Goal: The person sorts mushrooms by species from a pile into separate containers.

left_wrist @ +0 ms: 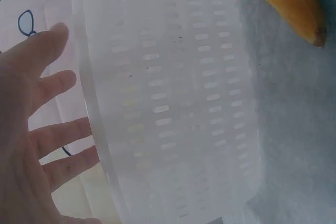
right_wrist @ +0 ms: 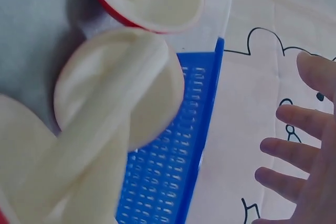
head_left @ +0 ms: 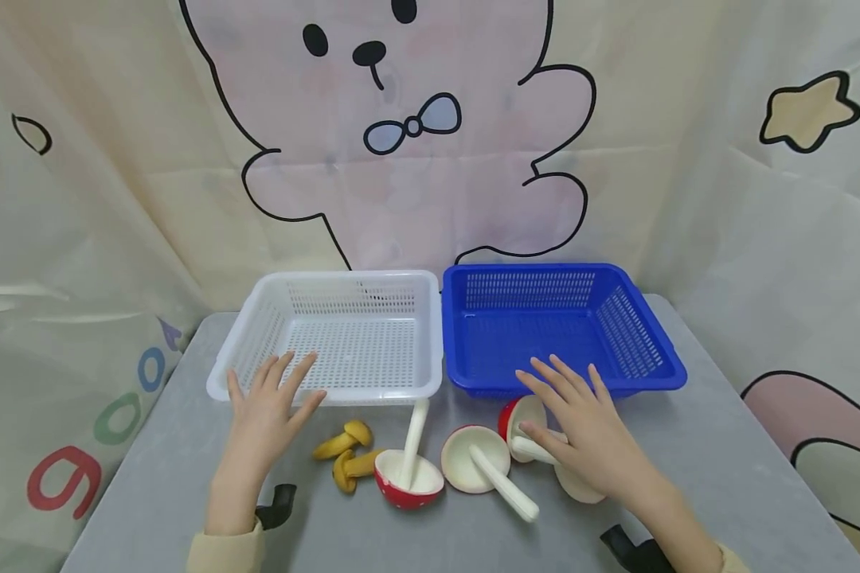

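My left hand [head_left: 268, 422] hovers with spread fingers over the front left corner of the white basket [head_left: 383, 395], holding nothing. My right hand [head_left: 588, 434], also spread and holding nothing, is by the front edge of the blue basket [head_left: 638, 383]. Between the hands lie toy mushrooms. Two are small and yellow: one mushroom [head_left: 344, 442] lies behind another [head_left: 345, 471]. The others have red caps and white stems: one mushroom [head_left: 410, 497] has its stem up, another mushroom [head_left: 475, 459] shows its pale underside, and a third mushroom [head_left: 526, 414] touches the blue basket. Under my right hand, a pale cap [head_left: 579, 484] is partly hidden.
The two baskets stand side by side at the back of the grey table [head_left: 150, 477]. Behind them hangs a curtain [head_left: 631, 119] printed with a cartoon bear; it also runs along both sides. Dark straps [head_left: 278, 507] sit at both wrists.
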`<state>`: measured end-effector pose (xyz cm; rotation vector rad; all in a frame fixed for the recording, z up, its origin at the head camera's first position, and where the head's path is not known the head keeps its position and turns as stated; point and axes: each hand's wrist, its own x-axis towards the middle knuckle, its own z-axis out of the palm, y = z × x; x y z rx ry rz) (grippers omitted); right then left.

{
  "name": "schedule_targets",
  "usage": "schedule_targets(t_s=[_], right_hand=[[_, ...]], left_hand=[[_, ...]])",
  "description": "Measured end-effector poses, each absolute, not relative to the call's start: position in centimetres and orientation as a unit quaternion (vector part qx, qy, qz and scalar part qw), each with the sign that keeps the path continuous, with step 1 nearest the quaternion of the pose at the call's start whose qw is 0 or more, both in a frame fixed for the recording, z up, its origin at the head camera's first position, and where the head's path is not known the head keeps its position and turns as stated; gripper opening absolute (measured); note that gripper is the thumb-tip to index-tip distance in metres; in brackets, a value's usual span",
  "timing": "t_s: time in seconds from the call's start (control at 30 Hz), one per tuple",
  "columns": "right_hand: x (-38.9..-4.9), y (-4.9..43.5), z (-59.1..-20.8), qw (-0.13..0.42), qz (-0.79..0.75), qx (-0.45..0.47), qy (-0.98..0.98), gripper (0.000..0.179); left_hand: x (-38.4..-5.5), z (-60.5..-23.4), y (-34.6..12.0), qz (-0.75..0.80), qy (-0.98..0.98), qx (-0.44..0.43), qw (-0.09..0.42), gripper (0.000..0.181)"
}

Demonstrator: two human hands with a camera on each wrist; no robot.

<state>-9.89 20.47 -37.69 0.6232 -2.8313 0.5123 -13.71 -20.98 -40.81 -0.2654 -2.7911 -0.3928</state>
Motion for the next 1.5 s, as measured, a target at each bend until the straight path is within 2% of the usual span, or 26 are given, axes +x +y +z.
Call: schedule_targets(t_s=[0.37,0.73,1.5], right_hand=[[-8.7,19.2,-39.5,0.187,0.2,0.217,-0.937,0.054],[-7.8,18.4,-40.6,0.225,0.196,0.246,-0.922,0.052],[-6.2,16.9,-42.1,0.145,0.253,0.258,-0.921,0.036]], left_hand=[[-13.3,-41.7,-21.7,-0.143,-0.971,-0.079,0.176,0.059],[-13.1,-41.2,-22.4,-0.136,-0.976,-0.052,0.162,0.055],[-12.7,-40.9,-23.4,-0.142,-0.975,-0.054,0.162,0.036]])
